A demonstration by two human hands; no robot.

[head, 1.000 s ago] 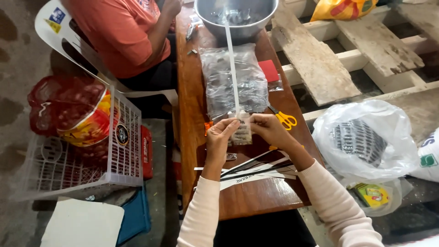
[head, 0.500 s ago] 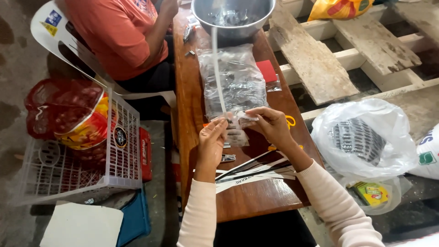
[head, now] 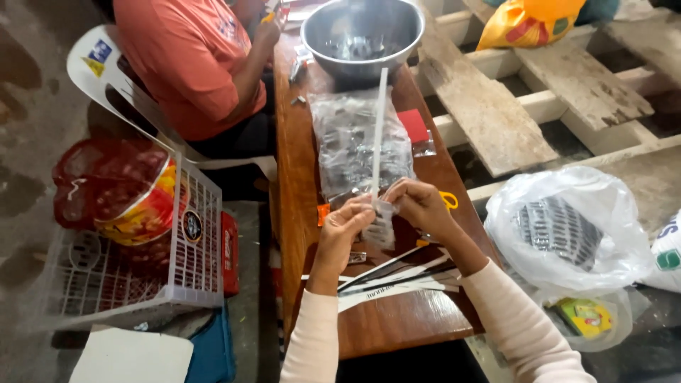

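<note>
Both hands meet at the centre of the frame, each grip pinched on a small clear plastic packet point(head: 381, 225): the left hand point(head: 345, 230) clasps its left edge, the right hand point(head: 418, 207) its top right. A long white plastic strip point(head: 379, 131) rises from the packet toward the top of the frame, over a larger clear bag of dark small pieces point(head: 360, 145) lying on the brown wooden desk point(head: 386, 323). A round steel bowl point(head: 362, 32) sits at the top centre. More white strips point(head: 389, 276) lie just below the hands. Another person in an orange shirt point(head: 195, 60) sits at the upper left. The packet looks thin and slippery; a loose pinch could likely let it slide and spill, and the strip could snag the bag beneath.
</note>
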